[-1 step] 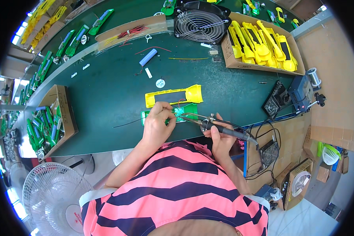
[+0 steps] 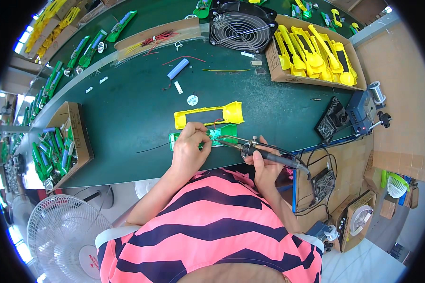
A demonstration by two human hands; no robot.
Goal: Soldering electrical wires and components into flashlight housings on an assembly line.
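My left hand [image 2: 190, 147] is closed in a pinch over the green casing [image 2: 230, 131], at the small circuit board [image 2: 215, 134] inside it. A thin black wire [image 2: 152, 148] runs out to the left from under this hand; the fingers hide where they grip it. In my right hand [image 2: 265, 162] is a soldering iron [image 2: 272, 157] with a thin metal feed tube alongside. Its tip points left and reaches the circuit board close to my left fingertips; whether it touches is too small to tell. Just beyond the green casing lies a yellow casing [image 2: 232, 113] with a dark panel.
A blue battery [image 2: 178, 69] and a round white sticker [image 2: 192, 100] lie farther back. Cardboard boxes hold yellow casings [image 2: 311, 52] at right and green assemblies [image 2: 52, 153] at left. A black fan [image 2: 242, 28] stands at the back; a blue soldering station [image 2: 361, 113] sits right, cables trailing.
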